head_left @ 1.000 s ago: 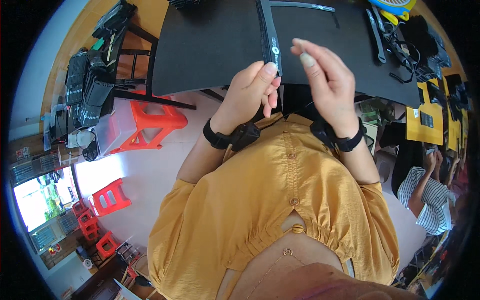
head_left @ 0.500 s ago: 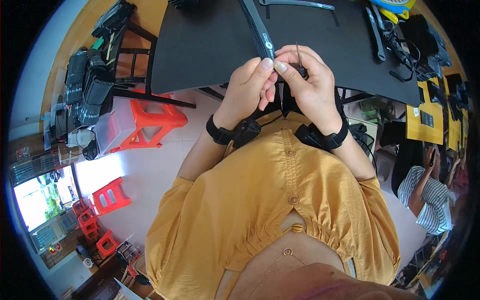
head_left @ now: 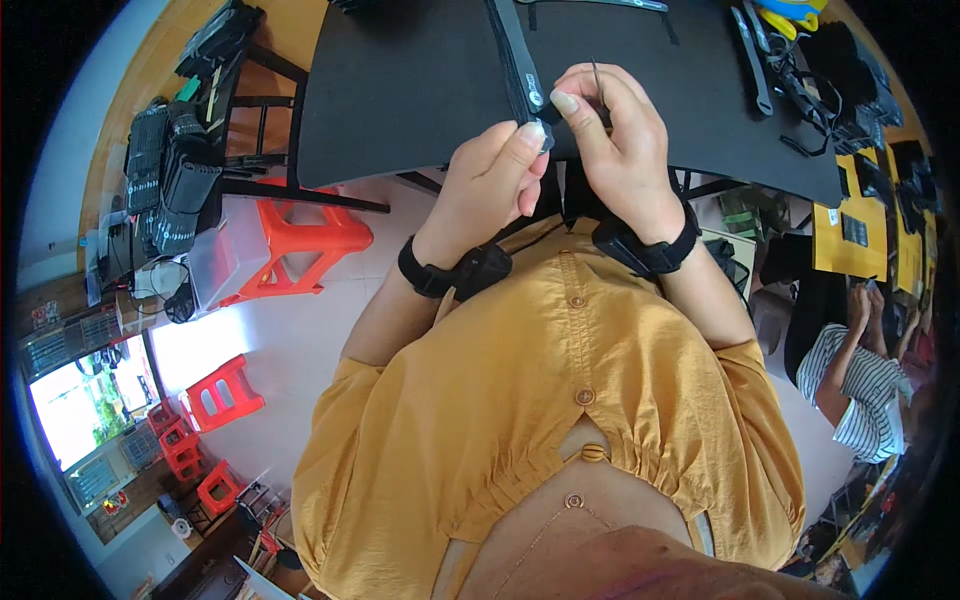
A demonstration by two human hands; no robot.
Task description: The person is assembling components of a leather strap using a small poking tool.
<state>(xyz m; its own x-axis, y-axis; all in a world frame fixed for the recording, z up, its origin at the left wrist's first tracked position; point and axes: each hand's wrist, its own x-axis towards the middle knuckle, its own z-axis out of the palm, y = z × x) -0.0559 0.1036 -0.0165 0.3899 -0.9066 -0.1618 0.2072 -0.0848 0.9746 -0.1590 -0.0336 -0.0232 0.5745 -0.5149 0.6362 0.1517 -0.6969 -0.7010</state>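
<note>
My left hand (head_left: 490,185) and my right hand (head_left: 620,140) meet at the near edge of a black table (head_left: 400,90). A long black strap (head_left: 512,55) runs from the far side of the table to my fingers. My left thumb and fingers pinch its near end. My right hand pinches a thin needle (head_left: 596,75) that sticks up just above the strap's end. Both wrists wear black bands. My orange shirt fills the lower half of the view.
More black straps and parts (head_left: 800,60) lie at the table's far right, with yellow cards (head_left: 850,230) beside them. Orange stools (head_left: 300,250) stand on the floor at left, near stacked black items (head_left: 170,170). A person in a striped shirt (head_left: 865,390) sits at right.
My right hand came down from open and raised to pinch the needle at the strap's end, next to my left hand. The left hand stayed on the strap.
</note>
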